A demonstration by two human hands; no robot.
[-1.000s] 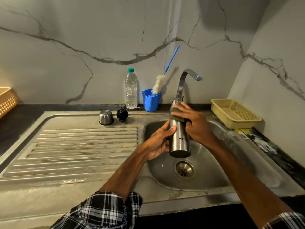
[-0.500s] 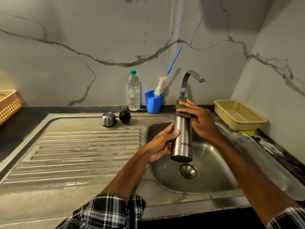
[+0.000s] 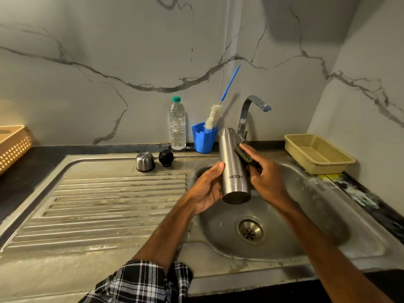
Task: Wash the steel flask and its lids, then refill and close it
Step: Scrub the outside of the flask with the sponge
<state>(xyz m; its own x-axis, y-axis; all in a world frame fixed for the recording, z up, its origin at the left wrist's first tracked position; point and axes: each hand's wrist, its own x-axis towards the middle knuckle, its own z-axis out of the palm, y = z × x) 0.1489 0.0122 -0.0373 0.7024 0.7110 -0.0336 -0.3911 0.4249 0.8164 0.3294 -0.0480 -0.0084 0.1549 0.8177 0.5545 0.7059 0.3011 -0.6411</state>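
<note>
The steel flask (image 3: 232, 165), open at the top, is held upright over the sink bowl (image 3: 306, 215). My left hand (image 3: 207, 189) grips its lower body from the left. My right hand (image 3: 265, 178) presses a dark scrub pad (image 3: 246, 157) against the flask's right side. The steel outer lid (image 3: 144, 161) and the black inner stopper (image 3: 166, 157) stand on the drainboard near the back edge. A plastic water bottle (image 3: 177, 123) with a green cap stands against the wall.
A blue cup (image 3: 203, 138) holds a bottle brush (image 3: 215, 115) beside the tap (image 3: 251, 110). A yellow basket (image 3: 317, 153) sits to the right of the sink, another basket (image 3: 13, 147) at far left. The ribbed drainboard (image 3: 98, 204) stretches left of the bowl.
My right hand with the scrub pad has slid down from the flask's mouth to its right side. The flask's open top is now uncovered and the flask is raised slightly.
</note>
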